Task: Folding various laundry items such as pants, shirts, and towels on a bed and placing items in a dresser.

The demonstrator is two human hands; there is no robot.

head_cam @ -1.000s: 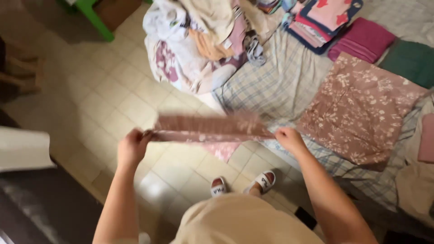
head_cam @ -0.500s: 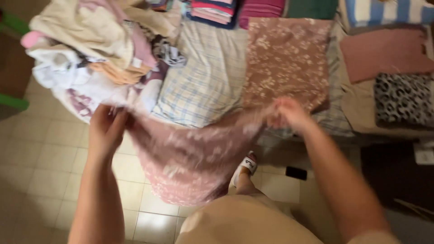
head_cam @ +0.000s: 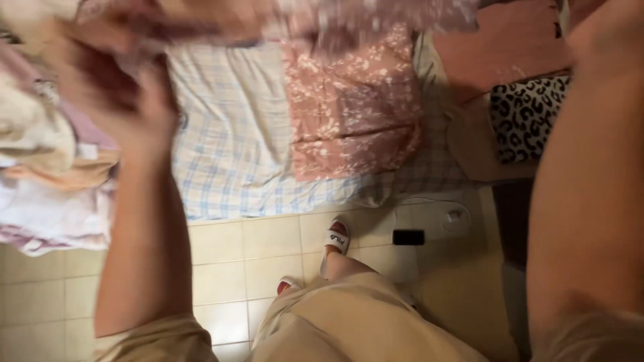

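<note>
Near me at 6 o'clock: my tan shorts [head_cam: 362, 322] and sandals [head_cam: 337, 236] on the tile floor [head_cam: 235, 268], w/ a small black phone [head_cam: 408, 236] just beside at 3. My left hand [head_cam: 127, 100], blurred at 10 o'clock, grips the pink floral cloth [head_cam: 349, 17], stretched across the top edge. Right arm runs up at 2 o'clock; right hand is out of frame, can't tell its grip. Beyond, on the bed [head_cam: 228, 147]: folded floral piece [head_cam: 352, 114] at 12, leopard-print fabric [head_cam: 526, 114] at 2, laundry pile [head_cam: 40, 174] at 9.
</note>
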